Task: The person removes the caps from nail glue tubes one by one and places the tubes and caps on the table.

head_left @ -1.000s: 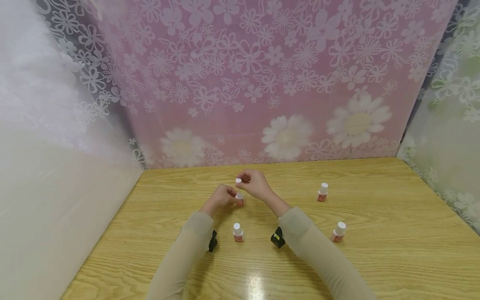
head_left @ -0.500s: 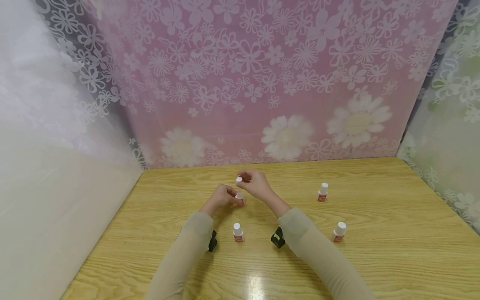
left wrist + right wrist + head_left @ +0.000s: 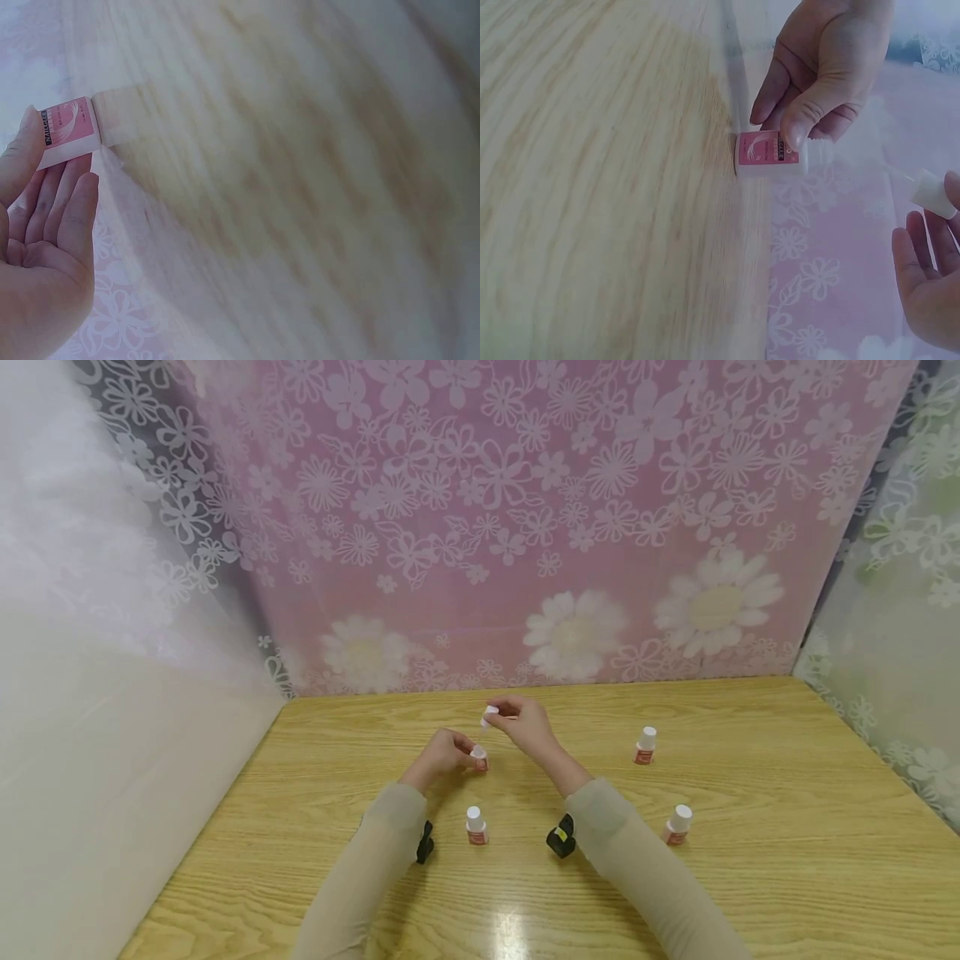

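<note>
My left hand [image 3: 442, 750] pinches a small white bottle of nail glue [image 3: 481, 763] with a pink label, keeping it upright on the table. In the left wrist view, the thumb presses one side of the bottle [image 3: 71, 124] and fingers lie behind it. The bottle's neck is uncapped. Above and slightly right of it, my right hand [image 3: 527, 727] pinches the white cap [image 3: 491, 713], which is tilted. A thin applicator stem points from the cap [image 3: 931, 196] toward the bottle in the right wrist view, clear of the neck.
Three similar capped bottles stand on the wooden table [image 3: 337, 752]: one bottle [image 3: 476, 827] between the forearms, another bottle [image 3: 645, 747] at right and a third bottle [image 3: 677, 825] nearer. Dark wrist cameras, one visible camera [image 3: 561, 837], hang under the wrists. A pink floral curtain [image 3: 480, 568] closes the back.
My right hand has moved up and to the right with the cap, tilting it, so its stem now shows apart from the bottle. The left hand and its bottle stay in place.
</note>
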The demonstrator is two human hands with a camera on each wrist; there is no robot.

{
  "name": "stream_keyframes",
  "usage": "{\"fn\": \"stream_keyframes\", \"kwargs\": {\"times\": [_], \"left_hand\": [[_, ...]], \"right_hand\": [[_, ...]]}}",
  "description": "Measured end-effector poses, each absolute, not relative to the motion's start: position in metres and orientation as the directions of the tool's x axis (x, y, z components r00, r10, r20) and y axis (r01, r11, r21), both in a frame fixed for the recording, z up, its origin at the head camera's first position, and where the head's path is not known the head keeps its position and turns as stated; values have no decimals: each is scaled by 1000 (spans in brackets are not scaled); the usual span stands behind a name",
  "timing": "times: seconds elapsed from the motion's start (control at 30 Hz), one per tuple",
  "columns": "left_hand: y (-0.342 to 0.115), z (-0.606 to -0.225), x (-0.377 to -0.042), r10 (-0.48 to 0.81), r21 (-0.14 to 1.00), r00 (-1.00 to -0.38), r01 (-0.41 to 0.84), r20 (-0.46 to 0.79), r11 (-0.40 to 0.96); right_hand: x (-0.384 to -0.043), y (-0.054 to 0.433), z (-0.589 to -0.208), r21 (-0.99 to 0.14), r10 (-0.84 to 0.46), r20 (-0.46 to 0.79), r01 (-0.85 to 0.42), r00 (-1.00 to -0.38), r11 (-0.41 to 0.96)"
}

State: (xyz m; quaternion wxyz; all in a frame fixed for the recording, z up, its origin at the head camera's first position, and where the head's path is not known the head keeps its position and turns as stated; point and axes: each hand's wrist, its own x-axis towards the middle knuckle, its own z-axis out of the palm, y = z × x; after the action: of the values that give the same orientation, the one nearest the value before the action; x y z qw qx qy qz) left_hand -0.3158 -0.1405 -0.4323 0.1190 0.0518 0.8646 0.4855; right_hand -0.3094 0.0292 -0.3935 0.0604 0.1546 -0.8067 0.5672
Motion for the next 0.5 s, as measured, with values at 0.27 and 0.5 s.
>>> {"fn": "stream_keyframes", "kwargs": {"times": [0.27,0.5], "left_hand": [[-141,-432,-316,198,853,-964,-52,-180,520],[-141,-431,-316,196,843,-964,-50,-181,535]], "right_hand": [[-308,39,-395,-939,-163,212,-247,-964,240],[-308,44,-396,-961,-164,174,-203,-971,186]]}}
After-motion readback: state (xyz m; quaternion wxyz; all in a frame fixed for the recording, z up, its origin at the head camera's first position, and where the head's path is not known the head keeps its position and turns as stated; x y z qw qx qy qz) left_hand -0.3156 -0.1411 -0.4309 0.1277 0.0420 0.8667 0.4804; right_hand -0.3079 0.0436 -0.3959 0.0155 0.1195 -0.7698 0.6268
